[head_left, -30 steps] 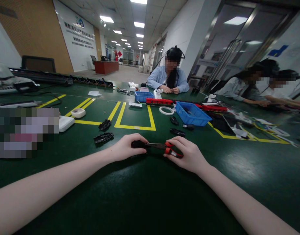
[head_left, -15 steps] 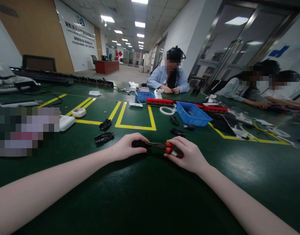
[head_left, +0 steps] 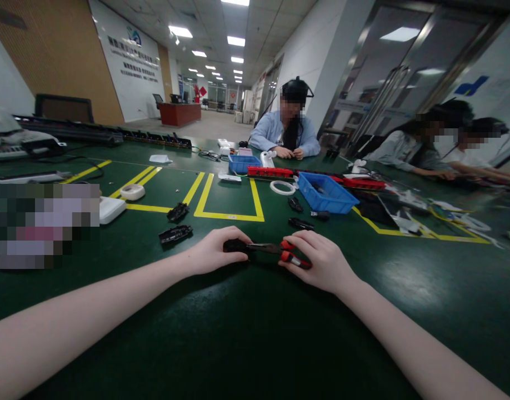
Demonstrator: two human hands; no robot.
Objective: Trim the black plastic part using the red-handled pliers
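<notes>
My left hand (head_left: 215,251) is closed around a small black plastic part (head_left: 233,245) resting on the green table (head_left: 255,333). My right hand (head_left: 321,262) grips the red-and-black handles of a pair of pliers (head_left: 289,255). The pliers' dark jaws reach left to the black part held by my left hand. Both forearms lie low over the table in front of me.
Two loose black parts (head_left: 175,234) lie left of my hands, more (head_left: 300,224) beyond them. A blue bin (head_left: 325,193), white tape ring (head_left: 282,187), red strips (head_left: 270,172) and yellow floor-tape lines (head_left: 230,215) sit farther back. Three people work at the far and right sides.
</notes>
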